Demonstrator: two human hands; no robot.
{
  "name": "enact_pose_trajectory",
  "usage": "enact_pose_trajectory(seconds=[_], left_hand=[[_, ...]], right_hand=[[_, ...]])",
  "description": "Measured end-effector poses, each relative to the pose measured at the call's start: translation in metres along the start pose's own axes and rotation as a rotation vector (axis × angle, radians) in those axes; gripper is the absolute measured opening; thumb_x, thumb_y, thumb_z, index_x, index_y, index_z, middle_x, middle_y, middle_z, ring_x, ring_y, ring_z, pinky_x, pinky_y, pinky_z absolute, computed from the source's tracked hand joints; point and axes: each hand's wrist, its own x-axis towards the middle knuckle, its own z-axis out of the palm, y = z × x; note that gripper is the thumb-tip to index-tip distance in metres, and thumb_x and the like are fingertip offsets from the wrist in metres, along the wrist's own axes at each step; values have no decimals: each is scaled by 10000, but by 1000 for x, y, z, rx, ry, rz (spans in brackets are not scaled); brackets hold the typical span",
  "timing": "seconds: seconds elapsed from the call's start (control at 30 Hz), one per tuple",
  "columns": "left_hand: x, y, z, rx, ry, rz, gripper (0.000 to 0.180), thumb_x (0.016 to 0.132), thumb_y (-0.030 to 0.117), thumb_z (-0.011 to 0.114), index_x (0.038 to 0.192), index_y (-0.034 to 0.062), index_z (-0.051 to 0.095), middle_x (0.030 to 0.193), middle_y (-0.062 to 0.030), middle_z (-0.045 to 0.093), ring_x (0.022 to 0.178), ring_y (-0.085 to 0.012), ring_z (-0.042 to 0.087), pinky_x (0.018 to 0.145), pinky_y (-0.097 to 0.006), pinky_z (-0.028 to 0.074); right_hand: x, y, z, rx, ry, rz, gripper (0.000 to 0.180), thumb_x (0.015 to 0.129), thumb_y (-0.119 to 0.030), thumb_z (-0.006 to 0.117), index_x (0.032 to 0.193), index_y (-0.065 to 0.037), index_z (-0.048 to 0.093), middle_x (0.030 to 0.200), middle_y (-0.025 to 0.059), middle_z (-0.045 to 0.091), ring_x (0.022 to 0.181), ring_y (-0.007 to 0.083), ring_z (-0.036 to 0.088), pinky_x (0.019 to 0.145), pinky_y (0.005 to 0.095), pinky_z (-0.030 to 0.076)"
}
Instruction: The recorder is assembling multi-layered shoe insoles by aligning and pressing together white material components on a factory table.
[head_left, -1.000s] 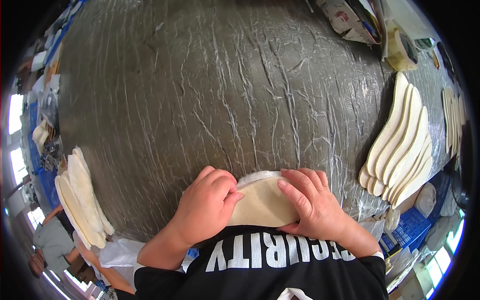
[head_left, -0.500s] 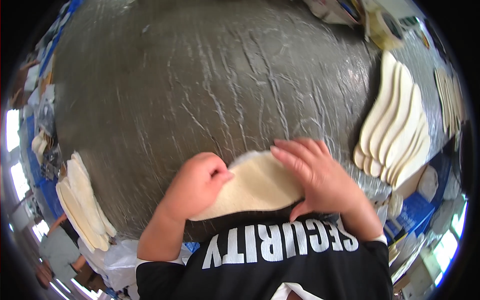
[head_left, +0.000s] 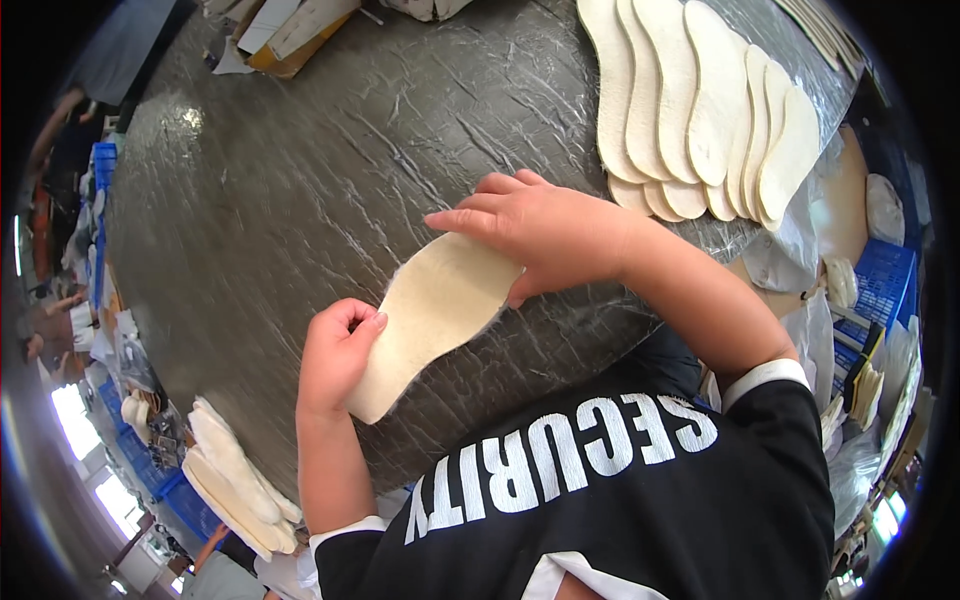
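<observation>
A cream, fleecy shoe insole (head_left: 430, 308) is held slantwise just over the dark table, its smooth-looking side up. My left hand (head_left: 340, 350) pinches its long edge near the lower left end, thumb on top and fingers curled under. With fingers over the far edge and the thumb at the near edge, my right hand (head_left: 530, 232) grips the wider upper right end. Part of that end is hidden under the palm. Beyond my right hand lies a fanned row of similar insoles (head_left: 708, 110), overlapping one another.
The table (head_left: 300, 200) has a wrinkled plastic covering. More insoles (head_left: 235, 480) are piled at its left near edge. An open cardboard box (head_left: 300, 35) stands at the far left. Blue crates (head_left: 885, 285) and plastic bags are beyond the right edge. People show at the far left.
The view has turned, so the fanned insoles appear higher. The held insole has gone from nearly level to tilted, its right end raised away from me. Both hands stay on it.
</observation>
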Motion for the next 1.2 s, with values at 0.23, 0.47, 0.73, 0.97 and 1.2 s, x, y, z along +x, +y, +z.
enact_pose_trajectory(seconds=[0.23,0.47,0.73,0.97,1.2], left_hand=[[-5,7,4,137,33,83,101,884,71,640,813,2,618,735,33,585,674,-49,496,612,-234,417],[-18,-3,-15,-147,0,89,173,794,-18,706,944,7,624,904,-24,631,843,-99,585,714,-254,505],[-28,-17,-28,-308,-58,156,319,747,-77,726,1018,11,583,983,-28,596,958,-123,594,791,-267,533],[-42,-63,-29,-642,258,71,219,1003,139,521,1081,-44,614,976,-110,654,816,-157,654,727,-276,557],[-64,-68,-2,-641,214,-157,224,950,131,587,1097,-26,649,881,-66,687,625,-111,631,501,-208,458]], right_hand=[[28,-28,26,-76,134,-213,944,593,-343,879,1408,-106,467,1282,95,569,1223,269,507,1001,396,399],[23,-33,33,-153,38,-169,851,602,-303,838,1361,-104,511,1205,83,575,1162,263,520,948,396,431],[37,-80,39,-172,140,-291,1031,559,-368,889,1420,-86,396,1373,147,473,1325,318,411,1050,508,332],[54,-75,71,301,176,-334,878,628,-114,795,1412,-61,404,1200,181,513,1088,373,535,959,432,444],[48,-80,68,362,158,-257,927,615,-147,810,1436,-66,385,1115,179,487,1015,361,516,904,426,450]])
